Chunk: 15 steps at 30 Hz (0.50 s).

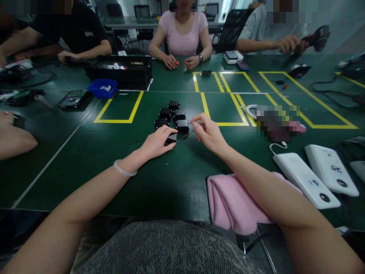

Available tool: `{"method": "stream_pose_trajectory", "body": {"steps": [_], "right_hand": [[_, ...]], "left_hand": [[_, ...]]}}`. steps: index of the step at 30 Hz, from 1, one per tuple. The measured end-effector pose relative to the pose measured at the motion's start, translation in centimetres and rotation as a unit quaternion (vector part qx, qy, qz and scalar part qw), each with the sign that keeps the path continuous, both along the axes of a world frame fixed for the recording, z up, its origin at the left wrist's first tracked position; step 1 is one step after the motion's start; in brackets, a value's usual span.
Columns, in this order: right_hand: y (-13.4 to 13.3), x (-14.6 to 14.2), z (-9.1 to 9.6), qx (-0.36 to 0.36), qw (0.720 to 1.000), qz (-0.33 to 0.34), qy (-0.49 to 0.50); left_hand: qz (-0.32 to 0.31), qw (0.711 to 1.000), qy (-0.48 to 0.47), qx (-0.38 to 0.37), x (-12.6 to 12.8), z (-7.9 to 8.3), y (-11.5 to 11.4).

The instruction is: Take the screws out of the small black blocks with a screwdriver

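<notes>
Fingers of the left hand (156,142) bracket a small black box-shaped block (171,140) on the dark green tabletop (171,190): thumb and forefinger stand apart, with the block held between them; the remaining fingers bunch together behind the forefinger. The right hand (207,133) pinches a slender dark tool with a thin straight shaft (191,132) between thumb and forefinger, the other fingers curled inward. The shaft slopes down toward the right end of the held block; contact at the tip cannot be confirmed. Five similar black blocks (182,125) form a close cluster just beyond the held block, the nearest one lying beside the tool. A translucent white bangle (122,172) encircles the left wrist. A tiny pale piece (166,164) lies on the tabletop, nearer the person than the held block. A folded pink cloth (230,201) lies at the near table edge, partly beneath the right forearm. Two white rounded rectangular devices (306,179) lie farther right. A shallow blue plastic tray (99,92) sits to the left, beyond the cluster.
</notes>
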State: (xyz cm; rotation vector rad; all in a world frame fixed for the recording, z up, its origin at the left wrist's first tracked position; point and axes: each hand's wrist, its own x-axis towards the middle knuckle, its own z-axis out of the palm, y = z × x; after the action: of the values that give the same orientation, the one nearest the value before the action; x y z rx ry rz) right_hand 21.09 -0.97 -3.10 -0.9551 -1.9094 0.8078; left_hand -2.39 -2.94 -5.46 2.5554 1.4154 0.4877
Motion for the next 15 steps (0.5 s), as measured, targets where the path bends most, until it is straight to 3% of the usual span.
{"method": "stream_pose_trajectory", "body": {"steps": [15], "right_hand": [[0.22, 0.01, -0.10, -0.013, 1.000, 0.003, 0.006]], "left_hand": [[0.003, 1.000, 0.013, -0.002, 0.06, 0.20, 0.01]]}}
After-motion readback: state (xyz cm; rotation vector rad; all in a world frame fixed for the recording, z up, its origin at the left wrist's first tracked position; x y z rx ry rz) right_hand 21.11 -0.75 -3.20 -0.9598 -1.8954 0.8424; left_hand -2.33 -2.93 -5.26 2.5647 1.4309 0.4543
